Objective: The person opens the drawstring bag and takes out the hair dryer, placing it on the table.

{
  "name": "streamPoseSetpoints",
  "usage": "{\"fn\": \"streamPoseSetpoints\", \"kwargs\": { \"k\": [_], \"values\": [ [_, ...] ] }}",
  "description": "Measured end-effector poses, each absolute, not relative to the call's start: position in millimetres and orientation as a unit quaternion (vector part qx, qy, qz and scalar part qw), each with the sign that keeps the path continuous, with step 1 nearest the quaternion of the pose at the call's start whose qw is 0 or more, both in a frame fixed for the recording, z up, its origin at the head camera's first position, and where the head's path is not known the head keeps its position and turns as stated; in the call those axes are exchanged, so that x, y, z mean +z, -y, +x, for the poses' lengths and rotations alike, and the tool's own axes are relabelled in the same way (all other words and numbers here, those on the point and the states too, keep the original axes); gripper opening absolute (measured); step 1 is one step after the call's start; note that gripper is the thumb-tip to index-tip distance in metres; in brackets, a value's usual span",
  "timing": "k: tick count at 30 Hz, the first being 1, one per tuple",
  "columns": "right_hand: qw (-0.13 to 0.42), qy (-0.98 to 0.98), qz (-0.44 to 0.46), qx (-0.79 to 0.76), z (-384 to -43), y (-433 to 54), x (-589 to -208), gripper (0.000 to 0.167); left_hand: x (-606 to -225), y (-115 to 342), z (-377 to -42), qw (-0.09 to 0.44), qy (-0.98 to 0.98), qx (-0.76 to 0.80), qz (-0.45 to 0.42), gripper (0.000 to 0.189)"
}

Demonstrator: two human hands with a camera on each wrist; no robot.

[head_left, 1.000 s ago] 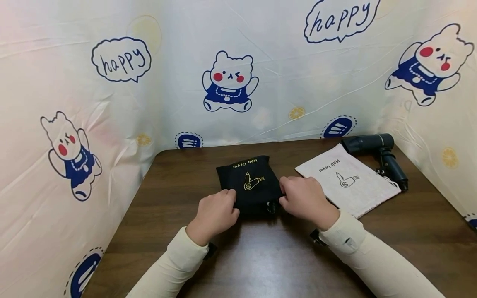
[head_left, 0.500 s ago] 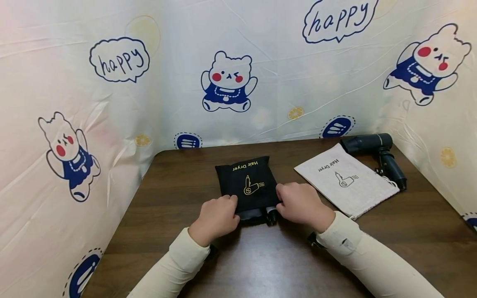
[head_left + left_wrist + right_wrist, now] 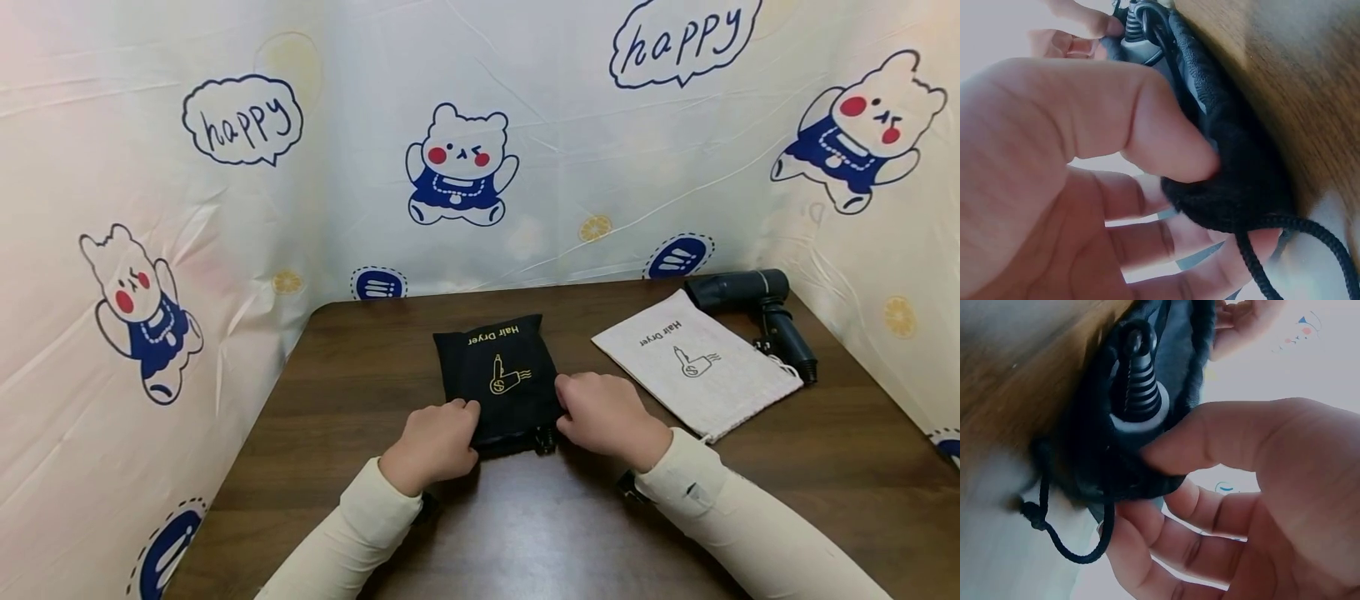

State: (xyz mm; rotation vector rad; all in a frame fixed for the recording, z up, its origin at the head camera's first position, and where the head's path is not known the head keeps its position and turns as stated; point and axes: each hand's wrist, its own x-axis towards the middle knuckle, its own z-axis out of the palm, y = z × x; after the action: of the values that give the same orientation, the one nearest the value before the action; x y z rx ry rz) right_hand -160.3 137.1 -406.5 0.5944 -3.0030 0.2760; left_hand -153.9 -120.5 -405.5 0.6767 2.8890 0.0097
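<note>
A black drawstring pouch (image 3: 498, 371) with a yellow hair dryer print lies on the table, its mouth toward me. My left hand (image 3: 433, 443) pinches the left corner of that mouth between thumb and fingers. On the opposite corner, my right hand (image 3: 611, 419) pinches the rim the same way. Inside the pouch, the right wrist view shows a ribbed cord sleeve (image 3: 1142, 390) and a pale ring at the end of a dark appliance; the rest is hidden by cloth. Black drawstring (image 3: 1304, 224) hangs from the left corner, and a knotted drawstring loop (image 3: 1072, 553) from the right.
To the right a white pouch (image 3: 697, 367) with a matching print lies flat on the brown table (image 3: 360, 358). Behind it, near the far right corner, rests a dark hair dryer (image 3: 750, 287). Printed cloth (image 3: 555, 150) hangs around the table's back and sides.
Both hands have drawn the black pouch's rim slightly toward me. The grey and dark part that showed at the mouth half a second ago is now mostly covered by the cloth.
</note>
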Motion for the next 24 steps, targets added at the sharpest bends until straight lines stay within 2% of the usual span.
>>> {"fn": "streamPoseSetpoints", "kwargs": {
  "k": [10, 24],
  "values": [
    [0.012, 0.979, 0.188, 0.077, -162.6, -140.5, -409.0, 0.019, -405.8, 122.8, -153.6, 0.105, -0.964, 0.001, 0.243, 0.031],
    [-0.013, 0.978, 0.188, 0.092, -157.5, -138.6, -404.3, 0.023, -403.7, 128.0, -153.1, 0.125, -0.962, -0.013, 0.243, 0.038]
  ]
}}
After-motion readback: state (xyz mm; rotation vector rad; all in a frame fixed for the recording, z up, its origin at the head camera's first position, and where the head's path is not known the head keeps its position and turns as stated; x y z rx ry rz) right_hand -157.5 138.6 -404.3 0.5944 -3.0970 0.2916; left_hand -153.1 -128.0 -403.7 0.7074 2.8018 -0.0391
